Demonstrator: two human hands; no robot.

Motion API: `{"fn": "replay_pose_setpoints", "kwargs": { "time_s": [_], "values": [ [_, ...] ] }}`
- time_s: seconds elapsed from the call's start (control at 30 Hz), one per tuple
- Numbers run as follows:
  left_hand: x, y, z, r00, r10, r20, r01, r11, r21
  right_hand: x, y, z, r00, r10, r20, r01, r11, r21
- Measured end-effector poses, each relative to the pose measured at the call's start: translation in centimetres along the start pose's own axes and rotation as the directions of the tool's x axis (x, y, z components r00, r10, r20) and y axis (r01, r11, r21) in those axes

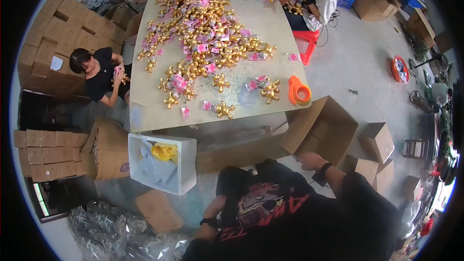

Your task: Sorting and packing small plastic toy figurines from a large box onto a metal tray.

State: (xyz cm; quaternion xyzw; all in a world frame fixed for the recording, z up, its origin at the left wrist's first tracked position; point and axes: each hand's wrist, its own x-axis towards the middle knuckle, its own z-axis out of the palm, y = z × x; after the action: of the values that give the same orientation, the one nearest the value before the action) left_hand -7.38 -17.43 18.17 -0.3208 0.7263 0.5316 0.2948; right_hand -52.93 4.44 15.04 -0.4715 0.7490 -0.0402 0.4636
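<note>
Partly hidden: left hand [205,232] behind shirt, right hand [309,160] at box flap [302,133]

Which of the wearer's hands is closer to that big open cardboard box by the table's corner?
The right hand. It reaches up to the open cardboard box, at its lower flap. The left hand hangs low by the hip, far below and left of the box.
</note>
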Motion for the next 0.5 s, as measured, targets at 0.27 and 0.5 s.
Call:
{"fn": "replay_pose_setpoints", "kwargs": {
  "time_s": [0.27, 0.5],
  "values": [
    [1.8, -1.0, -2.5, 0.936, -0.342, -0.085, 0.228, 0.77, -0.596, 0.8, 1.8, 2.0, 0.974, 0.122, 0.189, -0.063, 0.954, -0.293],
    [5.0, -3.5, -3.7, 0.945, -0.31, -0.103, 0.208, 0.813, -0.544, -2.1, 2.1, 3.7, 0.979, 0.101, 0.177, -0.036, 0.94, -0.339]
  ]
}}
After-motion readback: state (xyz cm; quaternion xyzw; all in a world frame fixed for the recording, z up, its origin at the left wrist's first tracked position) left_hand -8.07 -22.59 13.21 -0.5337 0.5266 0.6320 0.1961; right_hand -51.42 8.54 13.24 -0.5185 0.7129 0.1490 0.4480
